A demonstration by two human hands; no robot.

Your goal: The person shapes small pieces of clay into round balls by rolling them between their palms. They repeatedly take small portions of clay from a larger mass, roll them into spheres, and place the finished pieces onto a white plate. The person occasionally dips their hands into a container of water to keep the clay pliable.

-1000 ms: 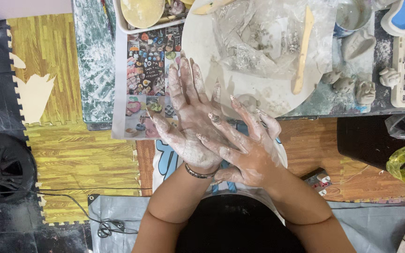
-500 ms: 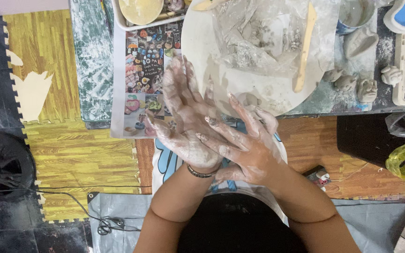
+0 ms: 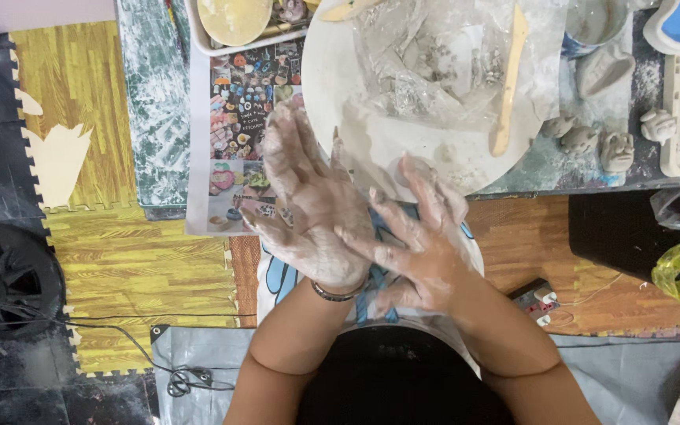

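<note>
Left hand: your left hand [image 3: 308,208] is flat, fingers spread and pointing away from you, coated in pale clay; whether anything sits under the palm cannot be told.
Right hand: your right hand [image 3: 415,244] lies palm to palm under it, fingers splayed leftward, also clay-coated; no lump shows between the palms.
Wrist: a thin bracelet [image 3: 340,293] sits on the left wrist, just clear of the slip.
Technique: judged from the pressed palms, you are rubbing or rolling; keep the pressure even and the palms flat so nothing squeezes out at the sides.
Near edge of table: the round white board [image 3: 332,86] overhangs the edge, just beyond your fingertips.
On the board: crumpled clear plastic wrap [image 3: 434,63] and a wooden modelling stick [image 3: 509,79] leaning across it.
Left of board: a colourful printed sheet [image 3: 242,118] hangs over the table's near edge.
Right, near edge: small grey clay figures [image 3: 596,142] in a row.
Far edge: a tray with a yellowish dish [image 3: 234,17].
</note>
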